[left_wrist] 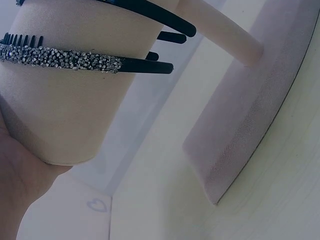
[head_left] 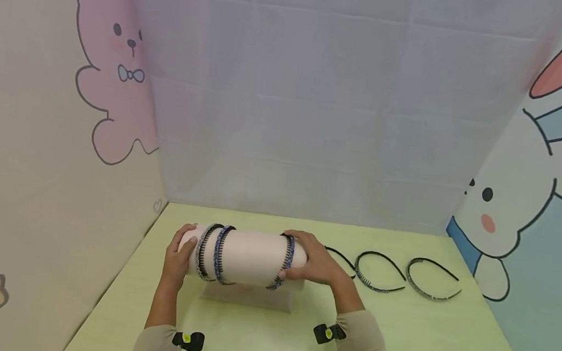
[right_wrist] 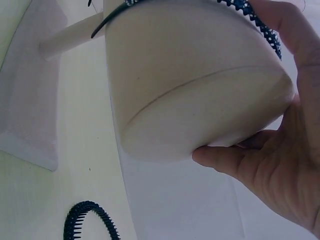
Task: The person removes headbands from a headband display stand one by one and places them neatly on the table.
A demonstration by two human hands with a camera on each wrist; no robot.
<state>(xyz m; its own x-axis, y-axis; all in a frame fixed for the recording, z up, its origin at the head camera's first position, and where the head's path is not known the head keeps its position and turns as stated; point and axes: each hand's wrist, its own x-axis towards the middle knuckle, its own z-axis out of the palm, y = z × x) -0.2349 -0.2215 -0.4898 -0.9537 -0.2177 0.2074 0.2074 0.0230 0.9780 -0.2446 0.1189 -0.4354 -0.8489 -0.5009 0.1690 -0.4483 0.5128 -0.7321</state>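
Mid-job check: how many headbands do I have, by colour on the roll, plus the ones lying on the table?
Silver headband on the roll: 1
Blue headbands on the roll: 2
Loose headbands on the table, one partly hidden: 3
Total headbands in view: 6

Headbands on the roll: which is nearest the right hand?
The rightmost blue headband on the roll; the silver headband and other blue headband sit nearer the left hand.
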